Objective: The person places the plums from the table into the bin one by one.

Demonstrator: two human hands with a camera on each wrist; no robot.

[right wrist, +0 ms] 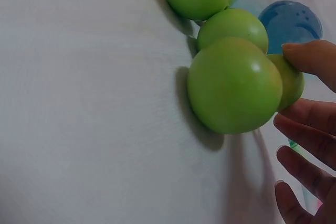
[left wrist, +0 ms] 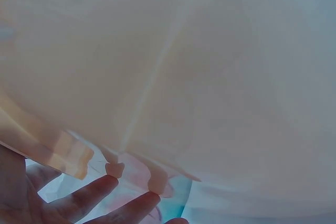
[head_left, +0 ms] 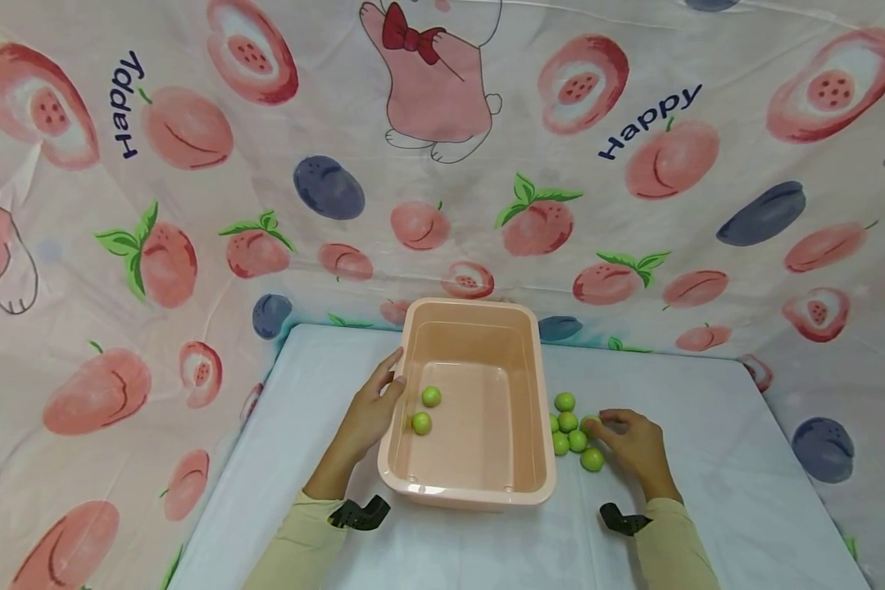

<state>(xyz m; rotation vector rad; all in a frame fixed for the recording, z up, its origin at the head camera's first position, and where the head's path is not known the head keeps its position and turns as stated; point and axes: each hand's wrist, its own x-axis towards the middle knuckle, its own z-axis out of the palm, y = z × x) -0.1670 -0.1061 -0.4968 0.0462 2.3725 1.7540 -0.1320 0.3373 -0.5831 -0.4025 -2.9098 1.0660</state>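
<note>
A peach-coloured plastic basin [head_left: 479, 498] stands in front of the person. My left hand [head_left: 369, 410] holds its left side, thumb at the rim and fingers spread against the outer wall. In the left wrist view the fingertips touch the basin wall [left wrist: 157, 77] just under the rim. Two smooth green balls [head_left: 422, 423] lie inside, on the left. My right hand [head_left: 634, 447], right of the basin, pinches a green ball [right wrist: 295, 80] between thumb and forefinger, the other fingers spread loosely. Close beside it sit several more green balls [right wrist: 233, 85] in a cluster.
The table has a white cloth [head_left: 723, 459]. Behind it and at both sides hangs a fruit-printed curtain [head_left: 428, 180], close to the basin's far end. The cluster lies right against the basin's right wall, which partly hides one ball.
</note>
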